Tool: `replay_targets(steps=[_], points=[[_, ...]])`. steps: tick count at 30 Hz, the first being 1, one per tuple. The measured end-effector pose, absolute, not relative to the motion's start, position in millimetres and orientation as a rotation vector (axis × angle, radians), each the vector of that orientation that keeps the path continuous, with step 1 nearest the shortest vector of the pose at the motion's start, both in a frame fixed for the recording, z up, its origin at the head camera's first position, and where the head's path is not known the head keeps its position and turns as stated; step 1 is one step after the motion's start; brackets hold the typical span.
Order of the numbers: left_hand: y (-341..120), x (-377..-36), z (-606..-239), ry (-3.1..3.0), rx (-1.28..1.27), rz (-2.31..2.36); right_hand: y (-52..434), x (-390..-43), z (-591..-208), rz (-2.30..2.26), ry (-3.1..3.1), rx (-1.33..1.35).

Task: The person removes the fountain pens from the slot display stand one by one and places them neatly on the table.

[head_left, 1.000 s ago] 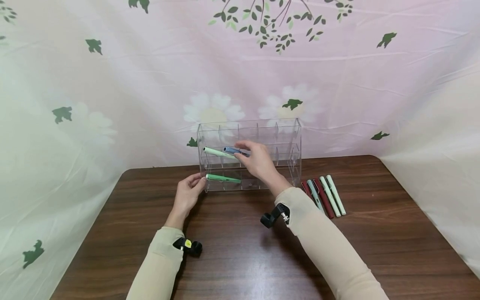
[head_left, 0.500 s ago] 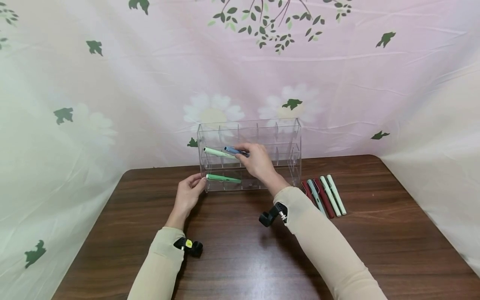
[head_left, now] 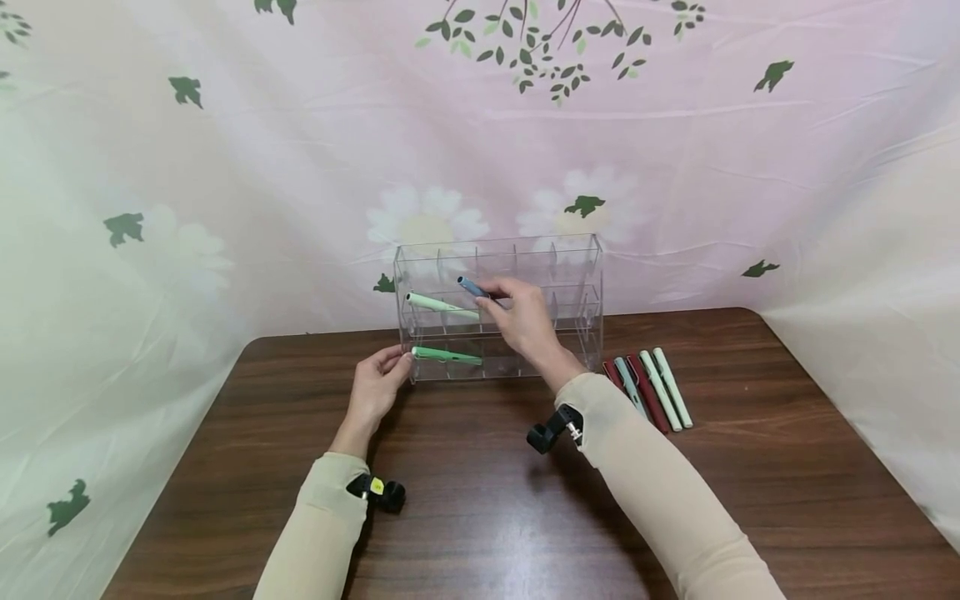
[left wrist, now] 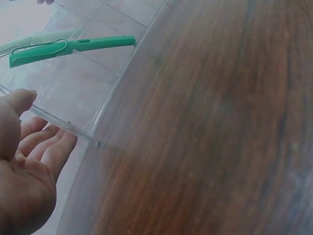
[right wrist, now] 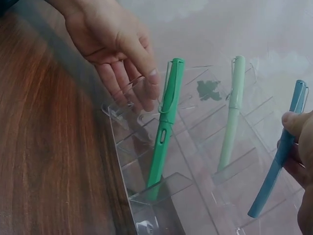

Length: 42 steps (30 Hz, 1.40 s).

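A clear acrylic pen rack (head_left: 598, 275) with divided tiers stands at the back of the table. My left hand (head_left: 375, 385) holds its left side edge low down, thumb on one side of the panel and fingers on the other in the left wrist view. My right hand (head_left: 523, 321) pinches a blue pen (right wrist: 276, 164) between thumb and fingers, tilted over the rack's upper tiers. A bright green pen (left wrist: 73, 48) slants across the lowest tier beside my left thumb. One tier up leans a pale green pen (right wrist: 234, 93), its clip end raised to the left.
Right of the rack, several pens lie side by side on the dark wood table (head_left: 465, 517): dark red pens (head_left: 651, 392), a grey-blue one (head_left: 630, 383) partly behind my right sleeve, and pale green ones (head_left: 672, 387). A patterned cloth (head_left: 300, 167) hangs behind and at both sides.
My right hand has lifted the blue pen slightly up and to the right, away from the pale green pen. My left hand and the rack stay in place.
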<state>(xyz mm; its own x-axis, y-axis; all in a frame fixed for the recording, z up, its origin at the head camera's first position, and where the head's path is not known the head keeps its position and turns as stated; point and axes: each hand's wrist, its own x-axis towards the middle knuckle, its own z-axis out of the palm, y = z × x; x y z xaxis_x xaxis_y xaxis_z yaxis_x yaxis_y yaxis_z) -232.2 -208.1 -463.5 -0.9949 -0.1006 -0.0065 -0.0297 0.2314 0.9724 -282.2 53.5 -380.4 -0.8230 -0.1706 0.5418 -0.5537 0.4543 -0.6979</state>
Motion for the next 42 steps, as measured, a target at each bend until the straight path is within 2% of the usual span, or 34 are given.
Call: replay_targets(steps=[22, 42], points=[[-209, -231, -463, -2.414, 0.131, -1.92, 69, -282, -358, 1.62, -1.85, 0.555], [-208, -230, -461, -2.416, 0.122, -1.918, 102, -263, -352, 1.7, -1.982, 0.38]])
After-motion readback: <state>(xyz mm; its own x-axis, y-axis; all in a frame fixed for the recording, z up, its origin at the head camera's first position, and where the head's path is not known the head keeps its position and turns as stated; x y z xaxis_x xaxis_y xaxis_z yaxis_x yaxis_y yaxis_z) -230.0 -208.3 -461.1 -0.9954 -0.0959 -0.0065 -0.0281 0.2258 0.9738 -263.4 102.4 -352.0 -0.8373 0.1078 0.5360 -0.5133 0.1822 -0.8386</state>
